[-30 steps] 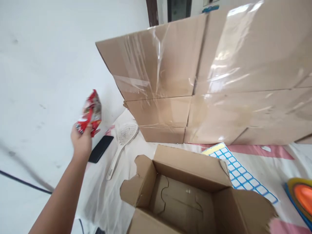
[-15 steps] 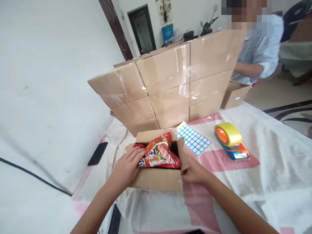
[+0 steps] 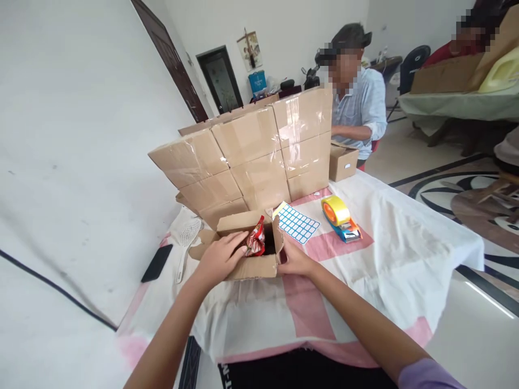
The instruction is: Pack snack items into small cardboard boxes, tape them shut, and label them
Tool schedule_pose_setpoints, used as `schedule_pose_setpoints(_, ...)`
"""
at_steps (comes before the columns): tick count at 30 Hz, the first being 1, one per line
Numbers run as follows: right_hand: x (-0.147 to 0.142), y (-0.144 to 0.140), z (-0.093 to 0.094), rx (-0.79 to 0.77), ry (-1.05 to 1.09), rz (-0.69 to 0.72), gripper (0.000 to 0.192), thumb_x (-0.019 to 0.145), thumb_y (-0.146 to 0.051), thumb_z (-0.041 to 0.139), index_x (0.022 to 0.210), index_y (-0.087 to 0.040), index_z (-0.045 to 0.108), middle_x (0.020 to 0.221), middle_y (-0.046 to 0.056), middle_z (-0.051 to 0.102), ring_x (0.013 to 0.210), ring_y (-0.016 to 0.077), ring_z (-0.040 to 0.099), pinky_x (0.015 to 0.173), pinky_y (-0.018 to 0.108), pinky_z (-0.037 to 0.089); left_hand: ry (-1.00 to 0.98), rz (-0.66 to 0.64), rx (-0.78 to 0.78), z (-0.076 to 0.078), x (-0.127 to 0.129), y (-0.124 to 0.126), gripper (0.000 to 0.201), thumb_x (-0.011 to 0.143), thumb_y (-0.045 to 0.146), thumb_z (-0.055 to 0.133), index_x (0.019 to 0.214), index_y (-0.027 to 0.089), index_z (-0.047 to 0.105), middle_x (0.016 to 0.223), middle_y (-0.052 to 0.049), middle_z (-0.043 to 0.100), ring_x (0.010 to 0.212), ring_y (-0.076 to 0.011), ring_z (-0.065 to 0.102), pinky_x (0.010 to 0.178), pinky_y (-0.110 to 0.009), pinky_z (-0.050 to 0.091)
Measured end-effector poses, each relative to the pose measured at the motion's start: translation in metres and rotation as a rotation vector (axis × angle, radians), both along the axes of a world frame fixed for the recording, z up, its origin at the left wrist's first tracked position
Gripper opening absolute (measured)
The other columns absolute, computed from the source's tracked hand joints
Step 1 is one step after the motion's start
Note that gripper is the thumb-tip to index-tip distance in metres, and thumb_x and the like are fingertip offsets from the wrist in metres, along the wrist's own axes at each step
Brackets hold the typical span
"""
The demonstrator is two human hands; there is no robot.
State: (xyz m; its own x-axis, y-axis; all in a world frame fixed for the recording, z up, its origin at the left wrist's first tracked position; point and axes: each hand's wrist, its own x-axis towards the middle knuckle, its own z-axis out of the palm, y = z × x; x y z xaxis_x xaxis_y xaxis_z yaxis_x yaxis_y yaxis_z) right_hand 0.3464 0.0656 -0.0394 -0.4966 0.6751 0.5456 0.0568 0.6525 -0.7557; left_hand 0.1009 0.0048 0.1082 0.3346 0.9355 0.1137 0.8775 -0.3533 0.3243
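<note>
An open cardboard box (image 3: 253, 267) stands in front of me on the cloth, its flaps folded outward. Inside it a shiny red food packet (image 3: 256, 242) sits tilted, its left part hidden by my left hand (image 3: 225, 254). The fingers of that hand curve over the packet, thumb on the near side. My right hand (image 3: 294, 256) grips the right end of the box near its raised flap; some of its fingers are hidden behind the cardboard.
Taped cartons (image 3: 259, 156) form a wall behind the box. To the right lie a label sheet (image 3: 299, 222) and a yellow tape roll on a dispenser (image 3: 338, 216). A slotted spoon (image 3: 188, 237) and black phone (image 3: 157, 263) lie left. A person (image 3: 357, 102) sits beyond the cartons.
The red packet has turned more upright and sunk further into the box under my left hand. My right hand stays on the box's right end. The view has swung right.
</note>
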Motion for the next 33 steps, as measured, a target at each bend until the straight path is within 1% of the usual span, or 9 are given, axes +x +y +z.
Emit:
schedule_pose_setpoints(3,-0.001,0.000,-0.002,0.033,-0.013,-0.007,0.121,0.070,-0.044,0.084,0.163,-0.024,0.008,0.167,0.015,0.020,0.153,0.0390,0.021,0.123,0.056,0.021,-0.083,-0.101,-0.146,0.000,0.030,0.002,0.048,0.098,0.052,0.039,0.132,0.033,0.067,0.142,-0.001,0.063,0.133,-0.0261,0.056,0.112,-0.040,0.042)
schedule_pose_setpoints(6,-0.001,0.001,-0.004,0.072,-0.030,-0.025,0.125,0.067,-0.041,0.085,0.163,-0.026,0.006,0.165,0.015,0.022,0.152,0.0389,0.022,0.123,0.054,0.024,-0.071,-0.072,-0.280,-0.003,0.049,0.007,0.044,0.095,0.057,0.043,0.101,0.032,0.079,0.104,-0.003,0.079,0.103,-0.0294,0.072,0.091,-0.038,0.054)
schedule_pose_setpoints(12,0.025,0.005,0.006,0.086,-0.083,-0.059,0.122,0.070,-0.037,0.083,0.163,-0.028,0.006,0.165,0.013,0.021,0.152,0.0382,0.024,0.122,0.053,0.026,-0.190,0.047,-0.032,-0.006,0.022,-0.003,0.041,0.098,0.050,0.040,0.105,0.031,0.076,0.116,-0.004,0.075,0.113,-0.0278,0.067,0.103,-0.040,0.048)
schedule_pose_setpoints(16,0.065,0.010,0.022,0.072,-0.032,-0.092,0.103,0.077,-0.030,0.075,0.162,-0.032,0.016,0.164,0.009,0.028,0.150,0.0365,0.029,0.120,0.052,0.030,-0.595,0.462,0.531,-0.051,-0.018,-0.030,0.037,0.096,0.038,0.046,0.127,0.028,0.063,0.136,-0.008,0.063,0.132,-0.0275,0.055,0.115,-0.047,0.038)
schedule_pose_setpoints(22,0.090,-0.006,0.048,0.100,-0.133,-0.138,0.100,0.075,-0.027,0.076,0.160,-0.035,0.024,0.161,0.008,0.029,0.145,0.0369,0.038,0.115,0.049,0.038,-0.756,0.299,0.284,-0.125,0.008,-0.047,0.066,0.079,0.025,0.061,0.144,0.032,0.048,0.155,-0.008,0.047,0.144,-0.0300,0.044,0.115,-0.048,0.042)
schedule_pose_setpoints(25,0.085,-0.019,0.056,0.095,-0.167,-0.177,0.074,0.080,-0.035,0.075,0.148,-0.034,0.047,0.160,0.007,0.030,0.142,0.0367,0.041,0.111,0.047,0.044,-0.876,0.243,0.299,-0.123,0.033,-0.049,0.054,0.082,0.033,0.064,0.135,0.028,0.055,0.159,-0.008,0.041,0.149,-0.0296,0.035,0.119,-0.045,0.037)
schedule_pose_setpoints(28,0.079,-0.029,0.058,0.107,-0.141,-0.206,0.030,0.092,-0.041,0.061,0.117,-0.026,0.067,0.153,0.008,0.039,0.135,0.0331,0.049,0.109,0.047,0.045,-1.005,0.453,0.390,-0.111,0.044,-0.049,0.028,0.087,0.045,0.060,0.101,0.021,0.065,0.136,-0.010,0.060,0.133,-0.0295,0.053,0.109,-0.042,0.046)
schedule_pose_setpoints(30,0.073,-0.030,0.057,0.101,-0.088,-0.220,0.027,0.098,-0.041,0.050,0.105,-0.024,0.070,0.148,0.008,0.045,0.134,0.0298,0.050,0.112,0.046,0.041,-1.058,0.618,0.449,-0.105,0.046,-0.045,0.028,0.087,0.047,0.059,0.094,0.021,0.062,0.118,-0.009,0.065,0.116,-0.0266,0.062,0.097,-0.040,0.052)
schedule_pose_setpoints(33,0.063,-0.023,0.059,-0.049,0.063,-0.210,0.037,0.096,-0.038,0.049,0.129,-0.028,0.061,0.147,0.006,0.047,0.140,0.0273,0.043,0.119,0.048,0.033,-1.076,0.691,0.444,-0.102,0.045,-0.034,0.034,0.081,0.041,0.064,0.110,0.023,0.056,0.109,-0.007,0.065,0.095,-0.0204,0.066,0.082,-0.034,0.055)
